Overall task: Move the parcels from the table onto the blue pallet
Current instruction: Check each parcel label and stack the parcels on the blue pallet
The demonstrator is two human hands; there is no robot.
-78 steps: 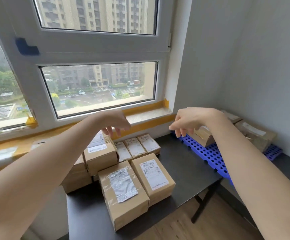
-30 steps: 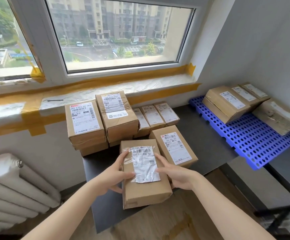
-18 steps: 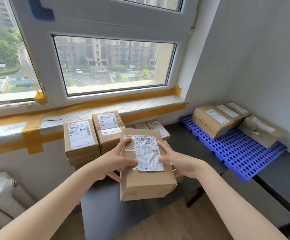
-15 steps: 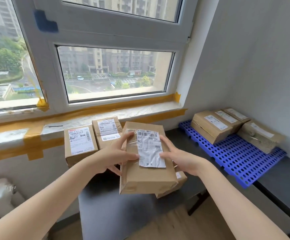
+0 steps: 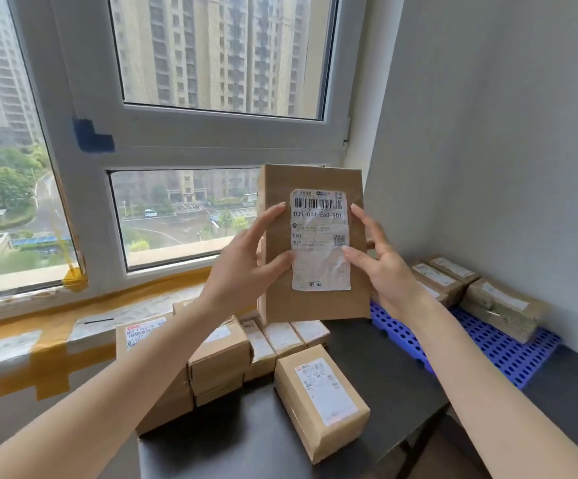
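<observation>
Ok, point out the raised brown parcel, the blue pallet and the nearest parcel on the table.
Raised brown cardboard parcel (image 5: 315, 305), head view, lower front.
Blue perforated plastic pallet (image 5: 502, 354), head view, bare top.
Nearest brown parcel (image 5: 325, 388), head view, label.

A black rectangular table (image 5: 377, 368) carries brown cardboard parcels (image 5: 218, 361) with white labels, stacked along its window side; one lone parcel (image 5: 320, 399) lies near its front edge. A perforated blue plastic pallet (image 5: 502, 350) rests at its right, holding more taped parcels (image 5: 502, 309).

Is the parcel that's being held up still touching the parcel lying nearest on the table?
Apart. The head view shows the held parcel raised in both hands, with open table between its bottom edge and the nearest parcel.
</observation>
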